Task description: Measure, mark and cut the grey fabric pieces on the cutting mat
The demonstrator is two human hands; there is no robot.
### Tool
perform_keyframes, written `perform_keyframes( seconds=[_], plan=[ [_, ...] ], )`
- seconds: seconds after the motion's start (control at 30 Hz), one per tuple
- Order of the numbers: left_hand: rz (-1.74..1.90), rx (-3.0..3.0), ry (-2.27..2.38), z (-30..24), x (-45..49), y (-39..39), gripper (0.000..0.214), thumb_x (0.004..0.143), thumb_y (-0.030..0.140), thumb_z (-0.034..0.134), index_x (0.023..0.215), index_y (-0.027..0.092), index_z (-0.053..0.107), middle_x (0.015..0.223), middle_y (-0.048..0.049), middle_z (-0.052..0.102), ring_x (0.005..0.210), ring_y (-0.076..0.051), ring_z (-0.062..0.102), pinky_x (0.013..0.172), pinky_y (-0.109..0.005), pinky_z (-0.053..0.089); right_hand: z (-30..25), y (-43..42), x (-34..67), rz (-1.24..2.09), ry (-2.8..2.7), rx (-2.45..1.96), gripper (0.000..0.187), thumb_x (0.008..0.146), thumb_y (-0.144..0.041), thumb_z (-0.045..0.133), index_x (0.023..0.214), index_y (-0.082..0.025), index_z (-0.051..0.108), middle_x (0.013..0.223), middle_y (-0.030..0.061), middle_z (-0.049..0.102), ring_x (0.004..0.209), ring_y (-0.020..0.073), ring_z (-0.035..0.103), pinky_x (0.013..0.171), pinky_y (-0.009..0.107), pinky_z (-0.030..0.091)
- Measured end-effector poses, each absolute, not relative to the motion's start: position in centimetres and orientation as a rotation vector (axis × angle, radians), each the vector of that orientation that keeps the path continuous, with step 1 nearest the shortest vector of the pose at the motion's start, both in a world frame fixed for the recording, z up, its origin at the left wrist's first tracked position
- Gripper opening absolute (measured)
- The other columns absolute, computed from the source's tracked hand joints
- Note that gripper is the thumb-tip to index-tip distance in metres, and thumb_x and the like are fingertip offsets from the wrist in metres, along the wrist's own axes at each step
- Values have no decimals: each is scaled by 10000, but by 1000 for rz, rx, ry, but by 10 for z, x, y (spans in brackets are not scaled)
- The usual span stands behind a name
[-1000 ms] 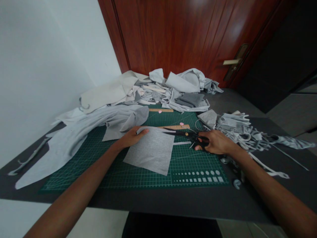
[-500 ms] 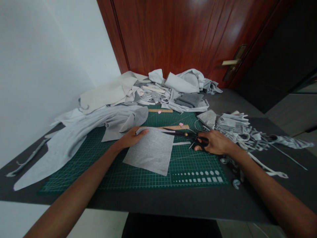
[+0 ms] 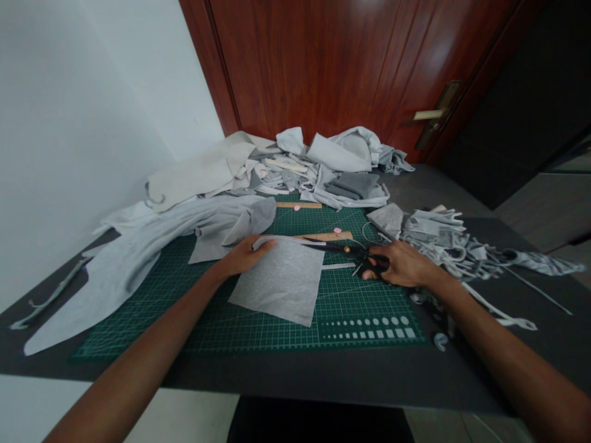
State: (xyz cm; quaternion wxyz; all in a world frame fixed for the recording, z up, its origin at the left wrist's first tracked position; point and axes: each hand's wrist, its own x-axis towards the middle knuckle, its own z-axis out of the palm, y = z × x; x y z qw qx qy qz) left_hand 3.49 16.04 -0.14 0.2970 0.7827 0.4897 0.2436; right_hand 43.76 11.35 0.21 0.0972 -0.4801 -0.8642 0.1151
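Note:
My left hand (image 3: 249,253) pinches the upper left corner of a grey square of fabric (image 3: 279,283), thumb on top. In my right hand (image 3: 397,263) is a pair of black scissors (image 3: 347,249), my fingers wrapped through the handles. The blades point left and lie at the fabric's upper edge, where a narrow pale strip runs along the top. Beneath the fabric lies a green cutting mat (image 3: 277,344). A wooden ruler (image 3: 330,236) rests just behind the scissors, partly covered. A thin white strip (image 3: 339,266) lies below the blades on the mat.
A pile of fabric strips and scraps (image 3: 438,237) lies to the right. Long grey fabric (image 3: 124,264) drapes across the left side, and more folded cloth (image 3: 344,154) is heaped at the back. Another ruler (image 3: 307,205) sits near the mat's far edge. A wooden door (image 3: 314,67) stands behind the table.
Almost nothing differs. The scissor blades look slightly closer together at the fabric's edge, and both hands keep their places.

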Motion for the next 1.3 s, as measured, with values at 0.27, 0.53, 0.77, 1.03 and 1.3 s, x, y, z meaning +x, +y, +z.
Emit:
perform_keyframes(
  seconds=[0.27,0.53,0.77,1.03,1.3],
  plan=[
    [642,2068,1357,-1,35,160,522,905,624,478,991,189,753,982,-46,797,957,-292,715,918,-403,573,2,114,439,308,-2579,-1420,428,888,-613,631,766,-204,606,625,22,625,557,189,579,562,293,298],
    [678,2105,1258,-3,34,162,504,925,597,466,990,196,765,976,-36,794,948,-281,718,914,-398,582,1,114,439,291,-2578,-1401,434,896,-612,625,752,-204,603,615,20,613,542,184,567,560,296,290],
    [655,2079,1284,0,36,161,472,919,565,480,981,187,757,979,-34,796,954,-282,714,940,-407,573,2,114,438,283,-2575,-1410,404,884,-583,649,753,-202,616,622,23,632,552,191,588,561,296,298],
    [658,2056,1300,2,36,158,474,919,577,489,979,195,763,1026,-41,799,988,-295,707,978,-427,557,2,114,438,288,-2577,-1394,435,892,-613,621,749,-203,630,613,34,637,543,189,582,553,299,292],
    [638,2071,1307,0,36,160,502,914,604,477,950,189,756,1000,-45,795,985,-291,709,961,-410,561,3,113,438,287,-2584,-1415,445,897,-620,617,760,-196,622,613,27,622,537,184,568,555,294,283]
  ],
)
